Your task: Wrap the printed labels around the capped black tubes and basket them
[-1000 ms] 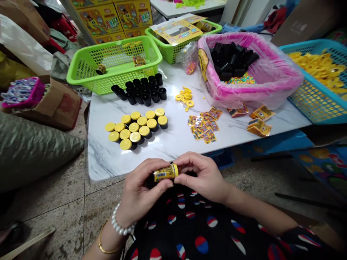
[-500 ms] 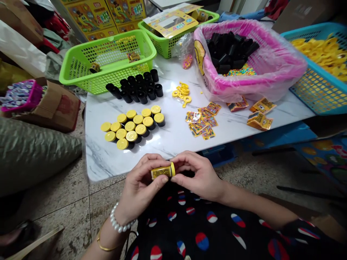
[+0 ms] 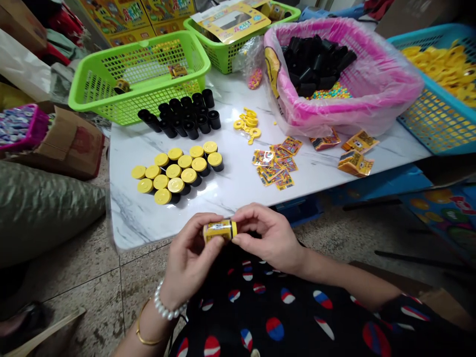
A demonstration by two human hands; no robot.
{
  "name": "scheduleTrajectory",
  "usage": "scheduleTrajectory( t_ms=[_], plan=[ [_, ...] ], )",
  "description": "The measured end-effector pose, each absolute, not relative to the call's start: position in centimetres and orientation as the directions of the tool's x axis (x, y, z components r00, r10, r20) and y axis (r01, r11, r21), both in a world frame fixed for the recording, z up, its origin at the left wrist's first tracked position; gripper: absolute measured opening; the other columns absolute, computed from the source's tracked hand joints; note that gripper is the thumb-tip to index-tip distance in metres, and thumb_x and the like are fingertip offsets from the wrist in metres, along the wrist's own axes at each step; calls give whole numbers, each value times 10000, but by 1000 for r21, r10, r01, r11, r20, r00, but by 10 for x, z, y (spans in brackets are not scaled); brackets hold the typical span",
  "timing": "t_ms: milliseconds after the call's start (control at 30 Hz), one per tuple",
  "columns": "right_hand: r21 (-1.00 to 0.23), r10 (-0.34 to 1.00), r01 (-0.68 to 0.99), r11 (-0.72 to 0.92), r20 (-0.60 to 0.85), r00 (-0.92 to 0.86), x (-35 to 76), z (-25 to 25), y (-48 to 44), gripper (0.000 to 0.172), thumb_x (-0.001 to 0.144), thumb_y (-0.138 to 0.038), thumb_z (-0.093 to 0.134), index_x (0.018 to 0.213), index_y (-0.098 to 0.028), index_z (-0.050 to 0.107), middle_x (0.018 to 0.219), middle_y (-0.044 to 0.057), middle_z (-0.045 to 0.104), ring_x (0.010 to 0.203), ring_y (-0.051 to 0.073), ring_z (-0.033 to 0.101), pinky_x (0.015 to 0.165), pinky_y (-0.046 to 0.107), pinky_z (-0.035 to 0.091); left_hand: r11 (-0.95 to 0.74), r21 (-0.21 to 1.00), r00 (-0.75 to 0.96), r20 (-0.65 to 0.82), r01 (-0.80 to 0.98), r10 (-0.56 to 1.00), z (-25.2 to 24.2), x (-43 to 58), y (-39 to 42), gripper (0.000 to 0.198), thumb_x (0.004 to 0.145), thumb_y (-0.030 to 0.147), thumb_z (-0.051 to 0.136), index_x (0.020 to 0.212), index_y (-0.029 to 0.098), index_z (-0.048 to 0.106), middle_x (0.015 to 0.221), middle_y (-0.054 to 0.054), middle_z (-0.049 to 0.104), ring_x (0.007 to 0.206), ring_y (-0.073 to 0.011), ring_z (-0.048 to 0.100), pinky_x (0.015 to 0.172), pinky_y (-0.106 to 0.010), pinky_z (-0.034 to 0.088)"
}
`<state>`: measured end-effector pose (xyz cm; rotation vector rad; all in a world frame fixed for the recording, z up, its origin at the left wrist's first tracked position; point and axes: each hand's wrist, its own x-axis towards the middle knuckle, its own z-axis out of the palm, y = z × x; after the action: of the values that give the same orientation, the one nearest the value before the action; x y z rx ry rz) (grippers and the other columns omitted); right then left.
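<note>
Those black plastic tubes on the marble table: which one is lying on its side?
The leftmost black tube lies on its side at the cluster's edge, just below the lime-green basket; the other tubes beside it stand upright.

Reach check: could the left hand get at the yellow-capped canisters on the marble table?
Probably yes: nothing stands between the left hand and the capped canisters, just beyond the table's near edge. It holds the labelled canister with the right hand, so must likely let go first.
</note>
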<state>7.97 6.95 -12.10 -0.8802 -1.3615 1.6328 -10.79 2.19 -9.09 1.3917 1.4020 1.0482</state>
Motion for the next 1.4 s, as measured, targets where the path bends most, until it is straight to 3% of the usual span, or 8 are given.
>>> scheduleTrajectory(
  t_ms=[100,233,667,767,900,1067,1233,1400],
  plan=[
    [-883,822,-10,470,442,-359,83,-122,70,257,789,-117,696,1034,-195,693,983,81,686,885,181,683,795,329,601,281,954,-62,-275,104,959,-92,-106,19,206,901,335,655,1045,188,650,671,7,641,567,-117,577,540,-216,484],
    [-736,675,10,677,616,-406,85,-122,72,331,800,-62,666,1107,-187,661,984,96,683,879,175,688,760,287,607,371,928,-26,-370,24,929,-91,-101,17,300,876,445,663,975,162,656,583,11,623,494,-116,558,466,-208,471],
    [-764,678,-43,644,596,-430,83,-134,68,322,796,-173,775,1093,-178,649,925,77,652,853,185,654,755,300,589,465,885,-3,-465,26,885,-94,-95,26,395,825,555,666,777,165,621,392,63,509,295,-60,428,314,-132,263],
    [-897,773,-120,426,430,-467,84,-132,71,347,812,-263,778,1141,-210,682,988,69,631,824,164,656,728,292,589,471,882,8,-471,-6,882,-93,-92,28,436,811,594,661,770,162,616,475,45,569,280,-44,421,292,-127,232],
    [-967,828,-160,200,254,-499,87,-133,74,122,813,-276,782,929,-239,779,963,54,648,863,163,670,779,303,578,502,863,47,-500,-57,865,-96,-89,27,472,821,639,619,868,169,613,493,46,593,262,-46,407,276,-127,238],
    [-957,866,-123,262,289,-407,86,-136,72,62,802,-184,778,830,-240,775,815,22,671,723,135,661,684,264,564,519,845,147,-502,-127,852,-100,-91,25,524,859,676,528,985,176,621,474,46,593,253,-54,400,266,-130,227],
    [-901,787,-41,431,398,-471,87,-128,71,203,794,-163,782,983,-236,763,1011,66,673,871,169,676,770,297,583,539,827,127,-524,-157,842,-101,-90,23,475,856,642,566,796,172,600,451,43,579,248,-40,367,266,-131,199],
    [-885,778,-91,456,447,-442,87,-128,71,174,808,-80,747,896,-230,763,836,25,660,727,124,661,663,239,573,537,815,196,-502,-219,842,-107,-87,22,512,877,659,510,736,172,579,474,25,578,274,-51,389,280,-152,203]
  ],
)
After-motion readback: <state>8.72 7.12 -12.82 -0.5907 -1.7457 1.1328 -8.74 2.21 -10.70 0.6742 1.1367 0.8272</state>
